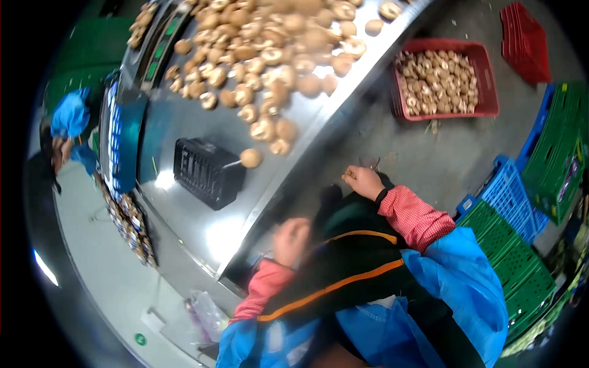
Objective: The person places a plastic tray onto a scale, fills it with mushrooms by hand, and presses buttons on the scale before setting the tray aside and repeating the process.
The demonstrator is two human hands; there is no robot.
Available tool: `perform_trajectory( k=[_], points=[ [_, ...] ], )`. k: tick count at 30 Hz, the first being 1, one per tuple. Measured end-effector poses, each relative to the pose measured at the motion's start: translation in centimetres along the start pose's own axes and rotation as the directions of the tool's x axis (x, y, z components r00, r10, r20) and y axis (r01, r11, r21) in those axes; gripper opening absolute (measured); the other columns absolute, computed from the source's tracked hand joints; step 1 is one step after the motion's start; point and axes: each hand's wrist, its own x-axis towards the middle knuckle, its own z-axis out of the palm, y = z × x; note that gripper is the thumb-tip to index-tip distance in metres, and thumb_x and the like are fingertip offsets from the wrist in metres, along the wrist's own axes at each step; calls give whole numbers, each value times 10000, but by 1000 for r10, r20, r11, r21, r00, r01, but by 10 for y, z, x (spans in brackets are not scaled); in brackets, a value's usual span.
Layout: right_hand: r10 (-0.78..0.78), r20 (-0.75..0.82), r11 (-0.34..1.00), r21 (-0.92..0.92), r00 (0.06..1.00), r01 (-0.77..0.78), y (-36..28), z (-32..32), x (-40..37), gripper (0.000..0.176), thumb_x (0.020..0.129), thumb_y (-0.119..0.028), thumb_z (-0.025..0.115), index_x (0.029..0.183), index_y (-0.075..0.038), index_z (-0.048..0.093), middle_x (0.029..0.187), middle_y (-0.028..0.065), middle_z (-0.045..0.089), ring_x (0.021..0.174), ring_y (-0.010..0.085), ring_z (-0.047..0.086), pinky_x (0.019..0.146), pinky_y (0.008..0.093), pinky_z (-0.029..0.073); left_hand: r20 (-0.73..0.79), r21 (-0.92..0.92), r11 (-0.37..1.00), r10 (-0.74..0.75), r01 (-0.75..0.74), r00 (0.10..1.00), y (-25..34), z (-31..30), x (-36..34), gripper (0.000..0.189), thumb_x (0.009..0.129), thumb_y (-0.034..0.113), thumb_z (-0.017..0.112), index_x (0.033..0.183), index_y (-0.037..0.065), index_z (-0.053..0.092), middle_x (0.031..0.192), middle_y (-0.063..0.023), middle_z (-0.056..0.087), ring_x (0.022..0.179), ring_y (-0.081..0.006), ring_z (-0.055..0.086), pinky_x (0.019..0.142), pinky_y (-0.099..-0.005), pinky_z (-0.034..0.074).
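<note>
My left hand [291, 241] is in front of my body, beside the metal table's edge. It is smeared by motion, so its fingers do not show clearly. My right hand [365, 183] is held out over the floor, off the table, with its fingers curled together; whatever may be in them is hidden. Nearest the left hand on the steel table [184, 230] stands a black plastic crate [207, 173], seen from its slatted side. A single mushroom [250, 158] lies against that crate. Behind it spreads a big heap of brown-capped mushrooms [245, 67].
A red crate [491, 101] full of mushrooms stands on the floor beyond my right hand. Stacked red crates [526, 43] are farther off. Green crates [509, 264] and a blue crate [512, 196] stand at right. Another person [72, 122] is at far left, near packed trays [130, 227].
</note>
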Motion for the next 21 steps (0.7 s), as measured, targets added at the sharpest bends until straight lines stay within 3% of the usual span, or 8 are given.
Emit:
perform_trajectory(
  k=[3,8,9,11,14,17,18,21],
  points=[
    [74,-32,995,75,997,-72,41,-7,5,305,905,-368,610,943,-73,679,887,175,707,853,392,667,764,479,520,132,-43,989,-131,138,982,-58,56,10,213,980,151,617,1085,-20,688,987,-77,723,880,-149,673,814,-282,526],
    [115,-218,974,214,969,-67,87,-16,41,314,929,-353,598,925,-47,665,879,190,702,845,387,668,756,476,518,-81,-453,797,-484,400,872,-163,70,67,413,1022,342,534,1197,-11,658,1089,-141,705,1006,-192,667,889,-318,519],
    [110,-239,977,203,965,-62,87,-21,53,319,934,-355,593,915,-44,663,897,194,702,851,390,667,756,481,517,75,-100,822,-555,560,828,-242,43,81,502,1033,425,462,1284,16,608,1144,-109,684,989,-175,656,874,-324,529],
    [83,-295,987,155,952,-38,80,-34,91,332,944,-358,582,896,-38,657,933,201,701,862,394,664,757,489,516,83,-296,710,-648,639,757,-233,54,130,510,1029,434,463,1286,16,605,1149,-110,683,994,-181,655,876,-330,530],
    [-117,-443,992,-18,889,122,82,-35,159,320,952,-362,572,950,-62,680,1024,212,691,954,401,652,807,485,518,87,-466,611,-689,640,720,-255,70,185,523,1024,448,464,1288,18,602,1155,-112,680,1000,-190,655,880,-339,530],
    [-35,-486,999,-16,873,32,62,-41,217,300,931,-334,580,984,-46,647,1080,187,669,984,379,630,834,456,512,76,-591,532,-712,606,698,-284,82,230,535,1018,461,465,1289,19,599,1162,-114,678,1007,-200,654,885,-348,530],
    [15,-455,999,-20,891,-28,57,-45,236,358,956,-376,553,1227,-155,628,1174,215,654,1104,392,609,912,464,503,74,-625,511,-713,590,697,-293,86,243,540,1016,465,465,1290,20,598,1164,-114,677,1009,-203,654,886,-351,530],
    [43,-431,994,107,901,4,52,-46,260,345,942,-365,567,1198,-143,635,1135,207,659,1068,382,622,899,462,507,66,-714,452,-717,535,694,-316,99,277,552,1011,479,466,1292,21,595,1170,-116,674,1016,-212,653,890,-360,531]
  ],
)
